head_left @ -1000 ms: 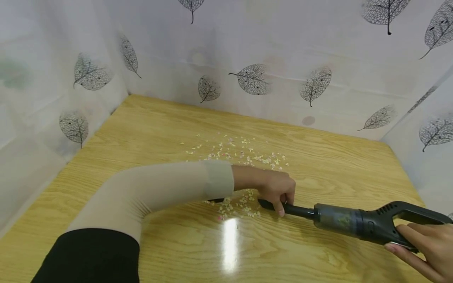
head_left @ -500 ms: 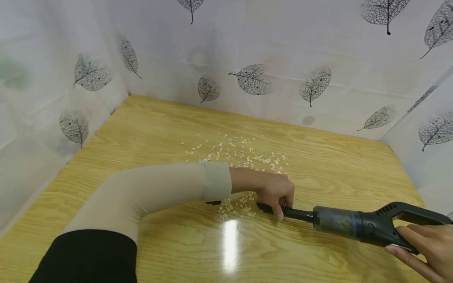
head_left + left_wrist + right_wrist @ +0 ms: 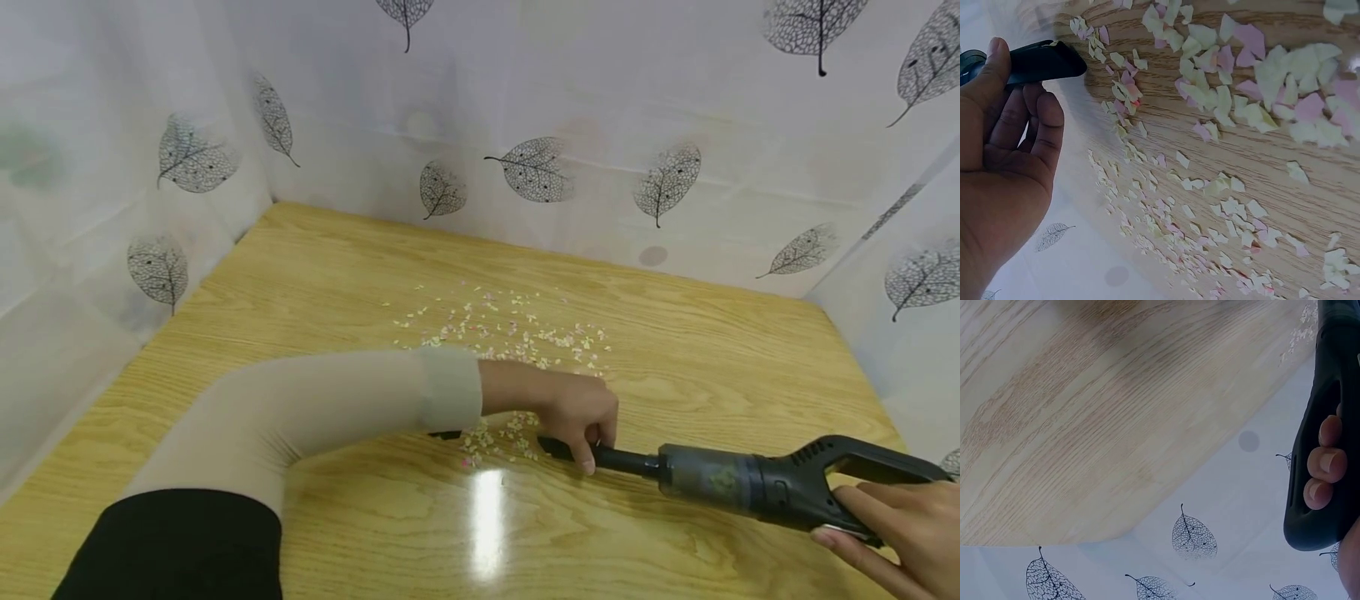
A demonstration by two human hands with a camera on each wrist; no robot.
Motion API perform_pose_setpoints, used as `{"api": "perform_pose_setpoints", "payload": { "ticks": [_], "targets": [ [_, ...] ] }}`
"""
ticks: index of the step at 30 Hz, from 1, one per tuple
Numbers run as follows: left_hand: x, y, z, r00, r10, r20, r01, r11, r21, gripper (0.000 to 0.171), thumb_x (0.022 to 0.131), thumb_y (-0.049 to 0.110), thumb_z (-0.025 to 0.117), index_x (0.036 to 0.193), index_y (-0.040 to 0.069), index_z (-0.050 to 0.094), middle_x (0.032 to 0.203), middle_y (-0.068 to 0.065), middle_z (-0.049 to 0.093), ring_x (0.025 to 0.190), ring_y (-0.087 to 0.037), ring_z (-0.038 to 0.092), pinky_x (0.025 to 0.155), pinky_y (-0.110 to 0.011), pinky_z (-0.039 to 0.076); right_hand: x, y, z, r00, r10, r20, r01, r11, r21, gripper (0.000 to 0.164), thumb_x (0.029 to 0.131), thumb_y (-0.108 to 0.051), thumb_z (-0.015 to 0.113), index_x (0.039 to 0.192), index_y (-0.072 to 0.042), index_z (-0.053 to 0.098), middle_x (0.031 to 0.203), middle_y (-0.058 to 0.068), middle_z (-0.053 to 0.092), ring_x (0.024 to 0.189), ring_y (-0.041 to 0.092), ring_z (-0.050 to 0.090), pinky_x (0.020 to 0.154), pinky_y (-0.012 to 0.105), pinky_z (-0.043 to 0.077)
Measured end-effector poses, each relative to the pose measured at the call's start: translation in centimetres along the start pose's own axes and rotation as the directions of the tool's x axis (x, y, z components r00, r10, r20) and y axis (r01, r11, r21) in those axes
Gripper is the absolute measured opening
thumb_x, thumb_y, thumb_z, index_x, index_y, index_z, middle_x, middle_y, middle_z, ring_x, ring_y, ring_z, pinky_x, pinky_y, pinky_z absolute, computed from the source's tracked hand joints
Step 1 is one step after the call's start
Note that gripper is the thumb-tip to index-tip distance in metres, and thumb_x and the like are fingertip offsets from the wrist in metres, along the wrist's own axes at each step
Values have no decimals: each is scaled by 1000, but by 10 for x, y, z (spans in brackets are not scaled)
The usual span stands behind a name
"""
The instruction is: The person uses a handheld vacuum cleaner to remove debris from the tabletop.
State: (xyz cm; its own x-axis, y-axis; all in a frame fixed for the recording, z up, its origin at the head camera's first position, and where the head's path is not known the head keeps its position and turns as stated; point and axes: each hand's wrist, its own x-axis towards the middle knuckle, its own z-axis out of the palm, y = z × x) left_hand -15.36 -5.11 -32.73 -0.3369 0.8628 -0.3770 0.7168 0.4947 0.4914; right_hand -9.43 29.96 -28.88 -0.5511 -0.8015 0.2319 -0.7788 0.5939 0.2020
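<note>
A black handheld vacuum cleaner with a see-through dust cup lies across the right of the head view. My right hand grips its handle, and in the right wrist view fingertips curl through the handle's opening. My left hand pinches the narrow black nozzle between thumb and fingers. Small torn paper scraps, pale yellow and pink, lie just left of the nozzle tip. My left forearm crosses above the table and hides part of the scraps.
More paper scraps are scattered behind the left forearm on the wooden table. A black object shows partly under the sleeve. White leaf-print sheets hang around the table's back and sides.
The left hand and the nozzle have shifted slightly left and toward me, and the vacuum cleaner has followed a little. The scraps behind the arm look the same.
</note>
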Motion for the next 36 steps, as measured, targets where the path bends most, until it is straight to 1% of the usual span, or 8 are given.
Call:
{"api": "perform_pose_setpoints", "payload": {
  "ticks": [7, 12, 16, 20, 23, 30, 34, 36],
  "targets": [
    [-7, 0, 1, 1000, -3, 11, 3, 1000, -26, 31, 89, 32, 76, 114, 15, 77, 92, 1, 77, 65, -1, 55, 70, -13, 44, 0, 1, 2, 1000, -24, -11, 24, 1000, 21, 52, 93, -72, 45, 67, -26, 42, 62, -20, 17, 52, -6, 8, 49, 19, 14],
    [-10, -1, 2, 1000, -3, 3, 3, 999, -32, 30, 88, 32, 76, 113, 15, 77, 92, 2, 78, 68, -1, 60, 71, -12, 45, 2, 0, 3, 999, -36, -29, 37, 999, 37, 51, 92, -72, 46, 67, -28, 42, 62, -22, 17, 52, -8, 8, 49, 17, 13],
    [-12, -2, 3, 1000, -12, 1, 12, 999, -47, 32, 88, 31, 77, 115, 14, 76, 100, 2, 78, 81, -2, 68, 77, -11, 49, 3, -3, 3, 999, -34, -20, 34, 999, 30, 52, 91, -73, 47, 67, -28, 41, 61, -22, 18, 52, -8, 9, 49, 17, 14],
    [-14, -3, 2, 1000, -26, -6, 25, 998, -60, 36, 87, 29, 78, 118, 12, 74, 110, 1, 76, 94, -3, 70, 81, -9, 50, 5, -5, 3, 1000, -22, 6, 22, 1000, 13, 52, 90, -74, 48, 67, -28, 40, 60, -22, 19, 51, -7, 10, 49, 19, 15],
    [-15, -4, 2, 1000, -18, -9, 17, 998, -58, 36, 87, 29, 78, 118, 12, 74, 109, 0, 76, 94, -3, 71, 81, -9, 49, 5, -6, 4, 1000, -25, 4, 25, 1000, 12, 53, 91, -74, 47, 67, -27, 40, 60, -22, 18, 51, -7, 10, 49, 19, 16],
    [-16, -8, 2, 999, 29, -19, -30, 999, -41, 31, 87, 30, 78, 113, 12, 77, 101, 0, 78, 85, -3, 71, 78, -10, 48, 7, -6, 4, 999, -35, -15, 35, 999, 21, 52, 92, -73, 46, 67, -27, 39, 61, -21, 17, 51, -7, 9, 50, 19, 15],
    [-17, -10, 1, 999, 42, -23, -43, 998, -37, 31, 87, 30, 79, 112, 12, 77, 102, 0, 78, 87, -3, 71, 79, -10, 48, 9, -6, 4, 999, -33, -14, 33, 999, 24, 52, 93, -72, 46, 68, -27, 39, 61, -21, 17, 51, -7, 8, 49, 19, 15],
    [-16, -11, 0, 999, 29, -18, -30, 999, -42, 31, 87, 30, 79, 113, 13, 77, 103, 0, 78, 88, -3, 71, 79, -10, 49, 9, -7, 4, 1000, -29, -8, 29, 999, 21, 52, 93, -71, 46, 68, -27, 39, 60, -21, 17, 51, -7, 9, 49, 19, 15]
  ]
}}
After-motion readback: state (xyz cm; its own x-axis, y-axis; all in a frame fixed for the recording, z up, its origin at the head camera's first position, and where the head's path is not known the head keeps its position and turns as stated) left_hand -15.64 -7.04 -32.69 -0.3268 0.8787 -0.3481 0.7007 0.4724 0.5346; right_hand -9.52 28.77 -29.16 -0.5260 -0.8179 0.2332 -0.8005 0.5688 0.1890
